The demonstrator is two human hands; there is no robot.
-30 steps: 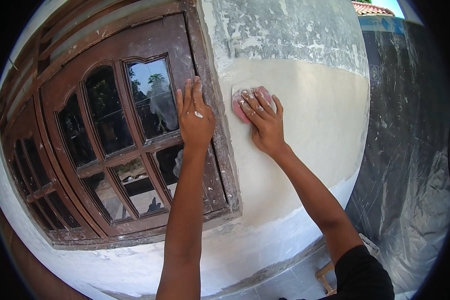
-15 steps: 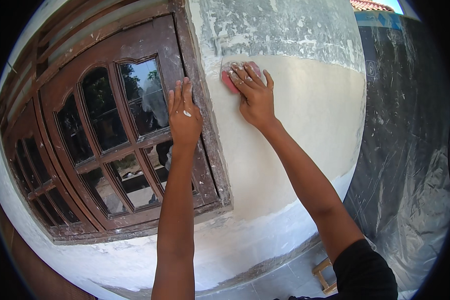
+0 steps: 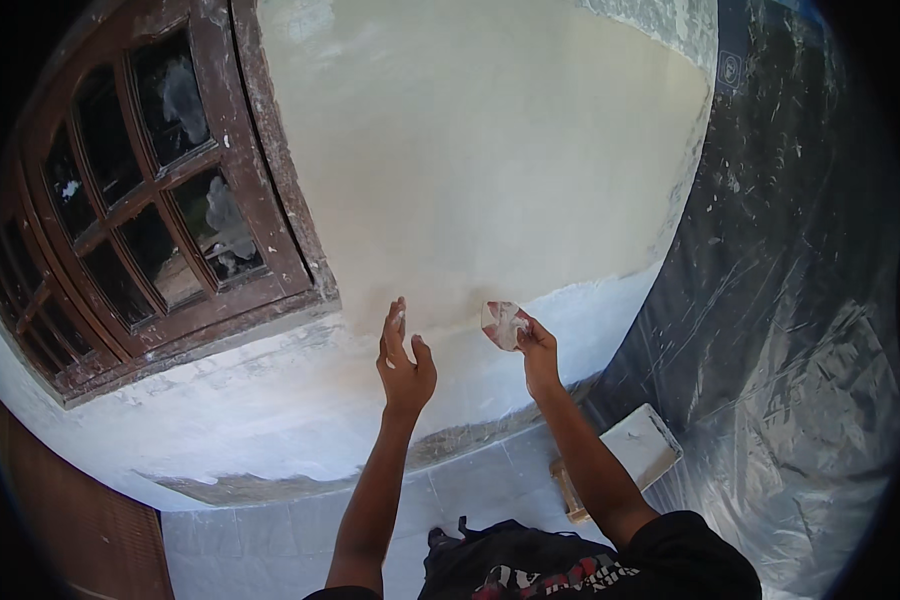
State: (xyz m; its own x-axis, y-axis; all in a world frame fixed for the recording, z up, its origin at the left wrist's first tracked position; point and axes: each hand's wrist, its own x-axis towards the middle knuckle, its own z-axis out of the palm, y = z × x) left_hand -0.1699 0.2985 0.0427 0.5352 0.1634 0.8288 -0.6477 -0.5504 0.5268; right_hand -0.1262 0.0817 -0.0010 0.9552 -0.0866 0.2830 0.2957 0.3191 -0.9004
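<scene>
A: From my remote station I have the right hand (image 3: 539,357) near the centre of the frame. Which step does the view suggest?

B: I judge it a pause for handling the spreader (image 3: 503,325), between strokes on the wall (image 3: 480,160). That flat, pinkish-red piece, smeared white, is pinched between the right thumb and fingers, just right of the frame's centre, its broad face turned partly toward my camera.

A: And the left hand (image 3: 407,378)?

B: Left of centre, fingers raised, thumb held apart; I see nothing in its grasp.

A: What would a further stroke call for?

B: In my judgement, a firmer hold across the back of the spreader and its edge laid flat on the wall. Fresh paste, if wanted, might come from the tray (image 3: 638,443) at lower right, though I cannot confirm its contents.

A: What escapes us?

B: I cannot tell whether the left fingertips touch the wall. The right fingers behind the spreader are mostly hidden. The right forearm covers part of the tray and of the wooden stool (image 3: 572,492) beneath. At upper left, the window (image 3: 160,215) is cut off by the frame.
</scene>
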